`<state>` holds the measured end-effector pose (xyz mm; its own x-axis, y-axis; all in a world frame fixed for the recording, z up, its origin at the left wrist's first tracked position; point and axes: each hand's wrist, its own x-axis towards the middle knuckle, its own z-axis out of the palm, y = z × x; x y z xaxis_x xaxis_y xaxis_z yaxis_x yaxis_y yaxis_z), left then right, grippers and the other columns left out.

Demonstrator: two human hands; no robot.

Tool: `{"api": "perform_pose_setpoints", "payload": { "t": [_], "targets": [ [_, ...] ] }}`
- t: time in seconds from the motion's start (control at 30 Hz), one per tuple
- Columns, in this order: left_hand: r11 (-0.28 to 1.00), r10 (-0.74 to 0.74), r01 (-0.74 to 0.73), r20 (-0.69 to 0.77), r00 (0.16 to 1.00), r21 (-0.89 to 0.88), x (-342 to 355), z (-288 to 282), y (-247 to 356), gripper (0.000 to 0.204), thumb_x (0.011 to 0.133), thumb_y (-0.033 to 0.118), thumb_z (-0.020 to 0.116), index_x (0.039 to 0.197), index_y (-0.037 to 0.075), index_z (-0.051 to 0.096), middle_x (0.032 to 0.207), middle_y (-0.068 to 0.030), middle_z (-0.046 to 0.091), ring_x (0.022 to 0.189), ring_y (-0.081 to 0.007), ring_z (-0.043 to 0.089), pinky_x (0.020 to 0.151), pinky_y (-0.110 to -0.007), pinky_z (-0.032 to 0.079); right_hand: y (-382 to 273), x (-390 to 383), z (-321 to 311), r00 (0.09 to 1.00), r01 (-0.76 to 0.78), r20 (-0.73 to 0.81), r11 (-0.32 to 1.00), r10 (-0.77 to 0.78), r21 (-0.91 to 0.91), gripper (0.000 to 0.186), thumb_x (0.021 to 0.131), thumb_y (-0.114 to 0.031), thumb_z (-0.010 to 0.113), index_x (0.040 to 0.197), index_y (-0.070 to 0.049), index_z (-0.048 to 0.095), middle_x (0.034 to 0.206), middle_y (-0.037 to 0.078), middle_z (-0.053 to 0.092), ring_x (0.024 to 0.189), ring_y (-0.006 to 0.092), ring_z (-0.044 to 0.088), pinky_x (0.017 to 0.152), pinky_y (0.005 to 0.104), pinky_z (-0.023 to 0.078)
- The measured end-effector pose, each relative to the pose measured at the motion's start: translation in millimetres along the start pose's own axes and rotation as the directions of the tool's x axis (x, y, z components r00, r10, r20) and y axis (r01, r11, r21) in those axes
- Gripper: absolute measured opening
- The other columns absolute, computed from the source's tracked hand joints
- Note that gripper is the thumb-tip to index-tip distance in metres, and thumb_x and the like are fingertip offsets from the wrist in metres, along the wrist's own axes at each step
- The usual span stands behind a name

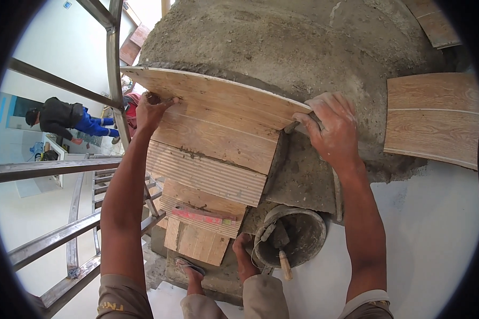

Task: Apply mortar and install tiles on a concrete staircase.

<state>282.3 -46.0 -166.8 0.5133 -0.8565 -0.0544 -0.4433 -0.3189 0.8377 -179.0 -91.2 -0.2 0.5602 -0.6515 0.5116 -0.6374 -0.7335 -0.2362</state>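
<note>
A long wood-look tile (218,95) stands along the edge of the rough cement surface, above a lower wood-look tile (223,141). My left hand (151,109) grips it near its left end, fingers bent, partly hidden. My right hand (327,122) is closed on its right end, thumb at the front face and dusty fingers over the edge. Ribbed step tiles (207,175) lie below, with a red level (202,215) on a lower one. A cement bucket (308,239) with a wooden-handled trowel (283,263) in it stands beside the steps, near my feet (191,268).
A metal railing (42,170) runs along the left, over a drop. Down there a co-worker (64,119) in a black top and blue trousers bends over. The rough cement surface (282,37) spans the top. More wood-look tiles (431,122) sit at the right, above a white wall (420,223).
</note>
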Motion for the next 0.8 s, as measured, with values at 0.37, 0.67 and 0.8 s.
{"api": "perform_pose_setpoints", "payload": {
  "t": [0.37,0.67,0.8],
  "targets": [
    [0.981,-0.051,0.051,0.004,0.999,-0.19,0.7,-7.8,-9.3,0.091,0.07,0.033,0.096,0.137,-0.008,0.048,0.129,-0.0228,0.065,0.117,-0.0265,0.065,0.1,-0.034,0.052,-4.9,2.6,3.1,0.999,0.013,-0.049,1.0,-0.013,0.001,0.024,0.078,-0.018,0.082,0.094,-0.006,0.069,0.093,0.009,0.067,0.092,0.0312,0.061,0.084,0.0447,0.045],
    [0.999,-0.021,0.024,-0.068,0.997,0.036,-33.7,7.7,-1.3,0.114,0.07,0.026,0.095,0.155,-0.006,0.027,0.153,-0.0227,0.046,0.142,-0.0291,0.044,0.115,-0.037,0.038,-4.6,-3.0,-0.1,0.998,0.023,-0.056,0.997,-0.026,-0.067,0.029,0.079,-0.017,0.082,0.102,-0.005,0.068,0.099,0.01,0.065,0.093,0.0316,0.061,0.085,0.0454,0.046],
    [1.0,0.023,-0.022,0.036,0.999,-0.02,-14.3,-3.2,-23.7,0.102,0.073,0.02,0.091,0.154,-0.003,0.034,0.153,-0.0219,0.047,0.142,-0.0312,0.045,0.116,-0.036,0.037,-8.8,-2.3,4.3,0.992,-0.003,-0.123,1.0,-0.001,-0.03,0.035,0.08,-0.017,0.082,0.109,-0.006,0.066,0.103,0.01,0.064,0.095,0.032,0.061,0.086,0.0459,0.046]
  ]
}}
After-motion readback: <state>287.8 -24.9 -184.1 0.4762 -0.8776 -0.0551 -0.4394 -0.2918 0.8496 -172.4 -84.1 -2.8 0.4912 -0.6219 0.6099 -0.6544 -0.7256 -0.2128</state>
